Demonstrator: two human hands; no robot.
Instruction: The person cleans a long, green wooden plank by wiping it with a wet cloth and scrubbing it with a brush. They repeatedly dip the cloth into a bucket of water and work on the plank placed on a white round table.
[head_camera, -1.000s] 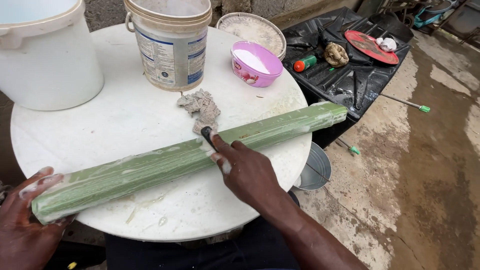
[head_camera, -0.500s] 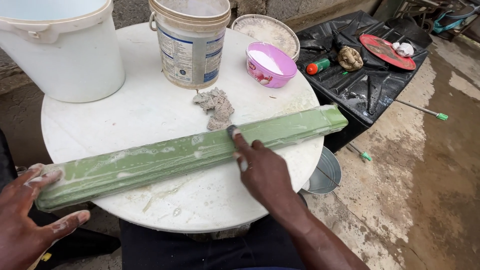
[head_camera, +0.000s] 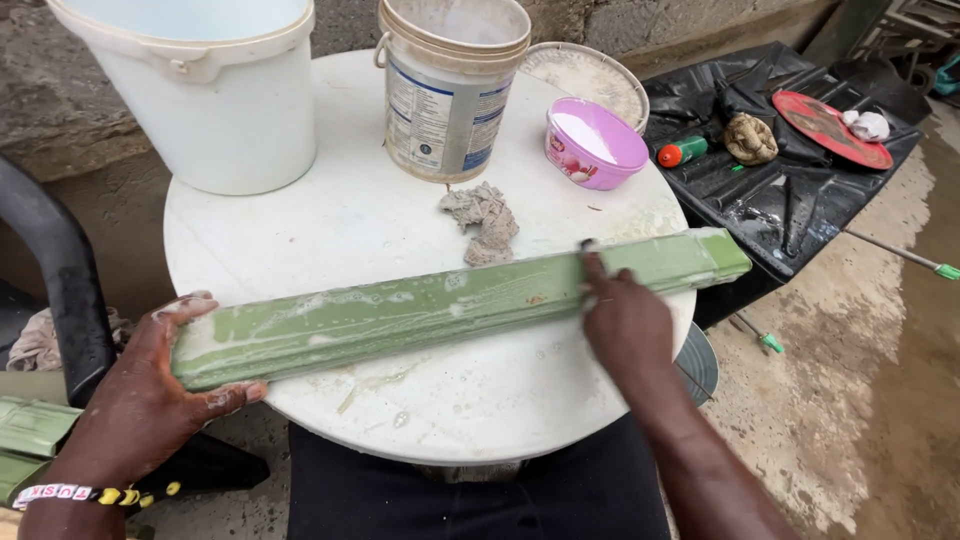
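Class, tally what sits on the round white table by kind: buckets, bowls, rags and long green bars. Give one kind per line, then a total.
Buckets: 2, the large white bucket and the labelled paint bucket
Bowls: 2, the pink bowl and the shallow woven bowl
Rags: 1, the grey rag
Green bars: 1, the long green bar
Total: 6

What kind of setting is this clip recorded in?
Probably an outdoor yard used as an informal workspace. A round white table stands on bare, stained concrete ground beside a rough wall. It carries a white bucket, and a long green bar is being worked by hand.
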